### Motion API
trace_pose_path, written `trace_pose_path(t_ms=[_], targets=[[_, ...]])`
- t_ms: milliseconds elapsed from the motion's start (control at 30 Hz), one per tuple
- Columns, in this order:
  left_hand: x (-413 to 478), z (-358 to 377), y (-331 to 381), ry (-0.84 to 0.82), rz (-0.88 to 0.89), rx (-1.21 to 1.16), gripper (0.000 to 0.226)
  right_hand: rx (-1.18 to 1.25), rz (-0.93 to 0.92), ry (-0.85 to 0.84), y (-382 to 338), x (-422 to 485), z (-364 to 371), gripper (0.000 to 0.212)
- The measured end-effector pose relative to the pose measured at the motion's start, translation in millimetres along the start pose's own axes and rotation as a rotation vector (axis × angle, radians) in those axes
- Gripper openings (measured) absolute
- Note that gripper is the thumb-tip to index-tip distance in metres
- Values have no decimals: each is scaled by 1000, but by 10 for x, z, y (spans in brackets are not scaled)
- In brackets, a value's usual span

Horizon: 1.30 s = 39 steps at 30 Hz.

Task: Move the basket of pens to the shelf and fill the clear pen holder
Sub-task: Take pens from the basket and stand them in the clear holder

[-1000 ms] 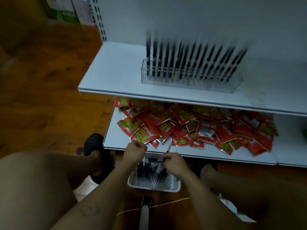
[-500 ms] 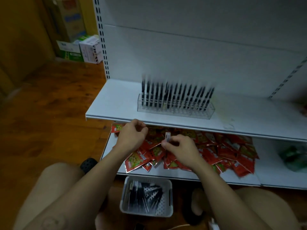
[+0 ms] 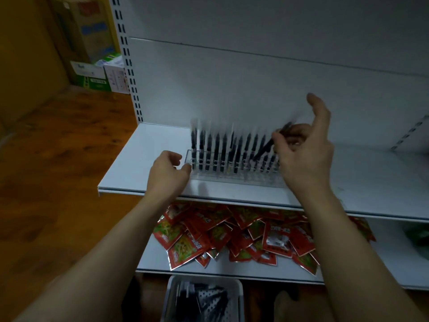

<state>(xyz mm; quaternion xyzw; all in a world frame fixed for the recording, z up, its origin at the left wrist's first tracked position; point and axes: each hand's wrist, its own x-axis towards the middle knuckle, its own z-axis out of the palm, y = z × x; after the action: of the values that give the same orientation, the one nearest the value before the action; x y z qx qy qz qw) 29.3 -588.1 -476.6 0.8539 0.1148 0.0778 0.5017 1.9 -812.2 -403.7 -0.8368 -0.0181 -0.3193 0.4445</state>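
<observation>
White shelving fills the middle and right of your view, with a brown wooden floor open on the left and cardboard boxes in the far left corner. The upper shelf is a flat white board with a thin front edge. It has free room to the left of the clear pen holder and also on the right. A slotted upright marks its left rear corner.

The holder is a long, low, transparent block. It stands on the upper shelf with a row of upright black pens in it. On the lower shelf lies a heap of shiny red snack packets.

The white perforated basket is on the floor under the lower shelf, at the bottom edge of your view, with dark pens inside.

Your left hand has loosely curled fingers and I see nothing in them. Its thumb is at the left end of the holder, but I cannot tell if it touches. Your right hand pinches one black pen between thumb and fingers, with the index finger raised. This pen is tilted over the right part of the holder.
</observation>
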Motion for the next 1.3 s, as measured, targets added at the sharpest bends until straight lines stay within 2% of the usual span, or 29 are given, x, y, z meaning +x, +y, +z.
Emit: trace_pose_path(t_ms=[133, 333, 467, 567, 733, 1000, 1167, 1300], targets=[[209, 112, 24, 18, -25, -26, 37, -8, -26, -4, 144, 141, 111, 53], [336, 249, 36, -58, -73, -67, 36, 5, -35, -31, 340, 179, 293, 51], [357, 263, 46, -75, -94, -68, 36, -72, -67, -95, 468, 164, 383, 46], [349, 240, 46, -84, -95, -64, 38, -161, -98, -200, 512, 146, 380, 57], [299, 187, 29, -93, -67, -30, 42, -300, -75, -490, 439, 111, 229, 81], [137, 123, 18, -79, -57, -27, 49, -372, -61, -626, 349, 45, 185, 84], [-75, 105, 7, -64, -70, -61, 55, -264, -33, -519, 338, -119, 222, 85], [-278, 12, -26, -84, -83, -102, 54, -198, 0, -462, 297, -329, 192, 76]])
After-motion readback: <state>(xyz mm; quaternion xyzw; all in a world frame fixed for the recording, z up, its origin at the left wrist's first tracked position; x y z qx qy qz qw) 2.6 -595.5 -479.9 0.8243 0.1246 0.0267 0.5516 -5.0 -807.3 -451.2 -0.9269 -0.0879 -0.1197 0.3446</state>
